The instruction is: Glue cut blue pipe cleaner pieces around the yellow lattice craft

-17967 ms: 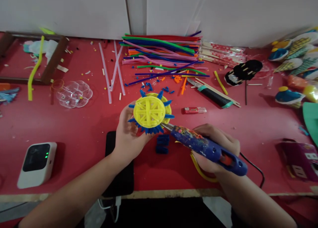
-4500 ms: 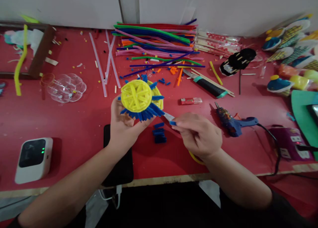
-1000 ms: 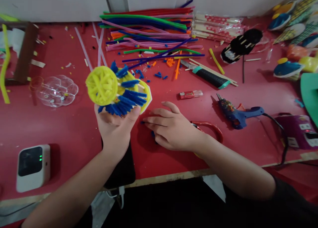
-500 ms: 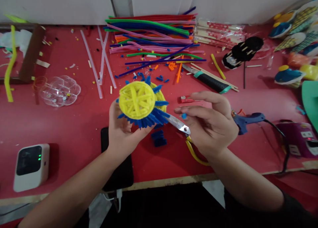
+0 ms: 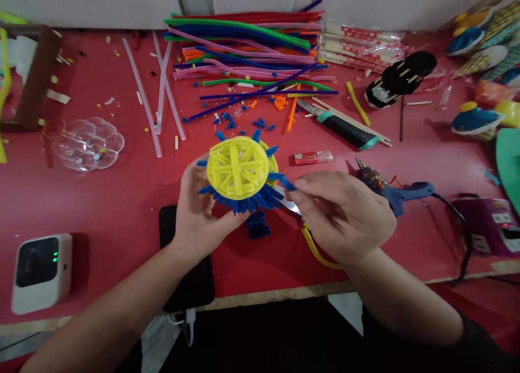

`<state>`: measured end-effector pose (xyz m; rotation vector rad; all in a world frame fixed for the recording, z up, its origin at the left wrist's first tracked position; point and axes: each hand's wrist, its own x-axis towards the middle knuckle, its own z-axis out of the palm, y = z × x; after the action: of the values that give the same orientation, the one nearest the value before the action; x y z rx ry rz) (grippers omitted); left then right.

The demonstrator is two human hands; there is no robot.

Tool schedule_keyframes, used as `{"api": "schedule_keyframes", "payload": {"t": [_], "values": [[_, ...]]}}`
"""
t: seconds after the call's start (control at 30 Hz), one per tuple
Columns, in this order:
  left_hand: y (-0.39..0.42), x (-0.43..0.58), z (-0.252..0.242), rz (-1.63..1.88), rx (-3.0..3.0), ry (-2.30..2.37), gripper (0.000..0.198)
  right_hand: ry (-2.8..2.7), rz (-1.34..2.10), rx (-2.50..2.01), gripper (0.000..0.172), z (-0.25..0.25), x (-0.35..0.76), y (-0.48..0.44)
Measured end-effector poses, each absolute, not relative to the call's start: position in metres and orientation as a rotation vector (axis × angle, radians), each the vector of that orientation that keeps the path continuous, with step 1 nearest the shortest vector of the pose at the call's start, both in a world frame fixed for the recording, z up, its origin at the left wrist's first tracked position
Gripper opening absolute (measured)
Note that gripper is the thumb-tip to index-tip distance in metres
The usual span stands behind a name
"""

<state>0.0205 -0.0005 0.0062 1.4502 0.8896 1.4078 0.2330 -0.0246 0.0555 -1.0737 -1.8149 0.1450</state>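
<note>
My left hand is closed around a wheel-shaped craft piece, made of yellow pipe cleaners with short blue pieces sticking out around its edge. Between the thumb and fingertips of my right hand is a short blue pipe cleaner piece, close to the right side of the wheel. Scissors with yellow handles lie beneath my right hand, their blades partly hidden. A small pile of cut blue pieces lies on the table below the wheel.
Long coloured pipe cleaners lie at the back. Pliers, a red lighter and a blue glue gun are on the right. A clear flower-shaped dish, a white device and a black phone are on the left.
My right hand's fingers have closed in, bringing the blue piece up against the wheel's right edge. The wheel has shifted slightly right and down in view, and the lighter is more exposed.
</note>
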Motion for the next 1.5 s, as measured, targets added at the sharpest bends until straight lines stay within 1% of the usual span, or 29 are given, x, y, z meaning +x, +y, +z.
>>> {"api": "schedule_keyframes", "payload": {"t": [0.13, 0.27, 0.47, 0.63, 1.3, 1.5], "values": [[-0.0006, 0.0194, 0.0043, 1.385, 1.439, 0.834, 0.093, -1.848, 0.144, -1.034, 0.028, 0.0554, 0.2342, -0.0244], [-0.0008, 0.0182, 0.0032, 1.383, 1.456, 0.838, 0.090, -1.860, 0.163, -1.016, 0.031, 0.0574, 0.2333, -0.0240], [-0.0018, 0.0175, 0.0048, 1.373, 1.528, 0.874, 0.086, -1.866, 0.178, -0.986, 0.027, 0.0587, 0.2314, -0.0227], [-0.0031, 0.0159, 0.0040, 1.351, 1.551, 0.867, 0.087, -1.881, 0.193, -0.976, 0.023, 0.0572, 0.2329, -0.0226], [-0.0021, 0.0165, 0.0048, 1.355, 1.560, 0.872, 0.085, -1.956, 0.096, -0.983, 0.021, 0.0595, 0.2321, -0.0230], [-0.0019, 0.0169, 0.0040, 1.345, 1.570, 0.835, 0.090, -1.919, 0.129, -0.938, 0.021, 0.0580, 0.2322, -0.0232]]}}
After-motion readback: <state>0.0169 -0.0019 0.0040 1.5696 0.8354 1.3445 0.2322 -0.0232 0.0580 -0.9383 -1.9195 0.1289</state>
